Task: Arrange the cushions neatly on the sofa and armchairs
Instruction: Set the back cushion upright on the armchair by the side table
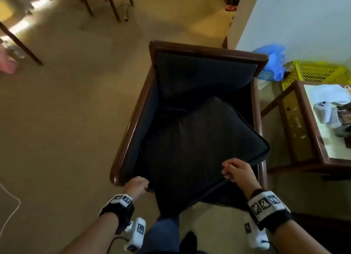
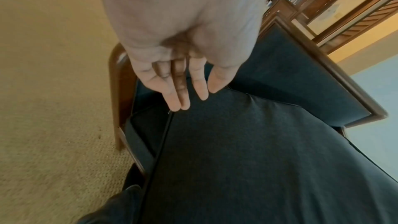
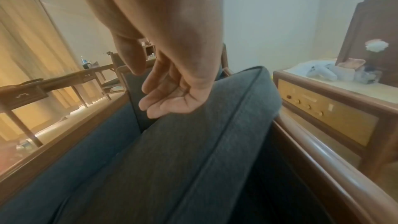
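Observation:
A dark wood-framed armchair [image 1: 133, 124] holds a dark back cushion [image 1: 199, 73] standing upright against its back. A dark seat cushion [image 1: 199, 149] lies askew and tilted on the seat, one corner riding over the right armrest. My left hand [image 1: 137, 185] is at the cushion's near left edge; in the left wrist view its fingers [image 2: 185, 91] are straight over the seat cushion [image 2: 247, 159], gripping nothing. My right hand [image 1: 235, 170] sits at the near right edge, and its loosely bent fingers [image 3: 163, 98] hover just above the seat cushion's [image 3: 193, 142] piped border.
A wooden side table [image 1: 296, 120] with a glass top and small items stands close to the chair's right side. Behind it are a yellow basket [image 1: 319, 71] and a blue bag [image 1: 273, 63]. Carpet stretches left, with a white cord [image 1: 11, 206] and table legs [image 1: 20, 44].

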